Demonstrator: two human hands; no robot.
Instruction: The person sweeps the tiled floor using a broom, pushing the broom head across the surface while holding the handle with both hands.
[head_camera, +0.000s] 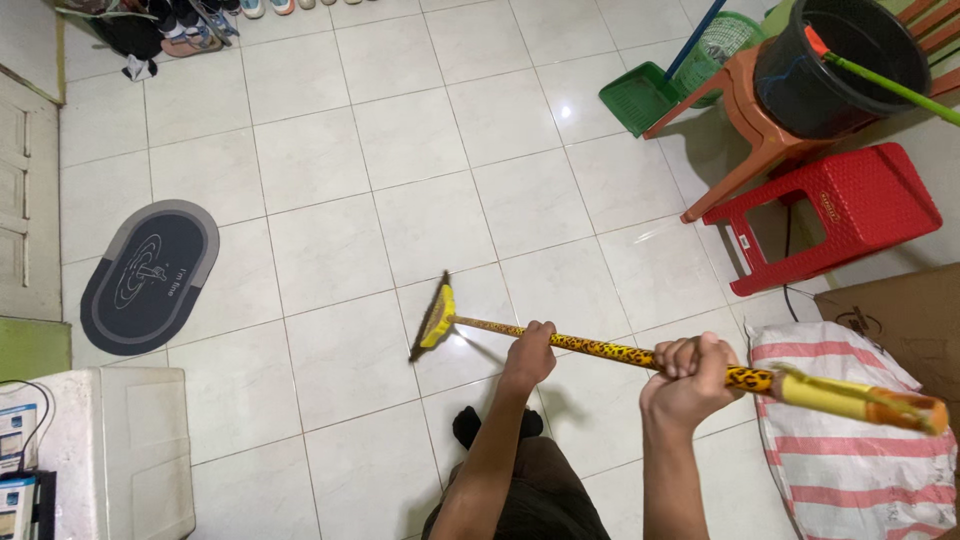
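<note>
**Kid:** What is the person holding?

**Helper:** A broom (640, 353). Its stick is yellow with dark spots. Both hands are wrapped tight around the stick.

**Kid:** Where is the brush part?

**Helper:** The brush (434, 318) sits on the white floor (330, 250), out at ten o'clock from the hands. The stick runs long from there toward four o'clock, almost flat across the picture.

**Kid:** Which hand is closer to the brush?

**Helper:** The left hand (531, 352). It grips the stick near the middle. The right hand (690, 378) grips farther back, close to the top end of the stick.

**Kid:** What else is around?

**Helper:** A dark mat (150, 270) lies at nine o'clock, well apart. A red stool (850, 205) and a black bucket (840, 65) are at two o'clock. A striped sack (850, 450) is just beside the right hand, at four o'clock.
</note>
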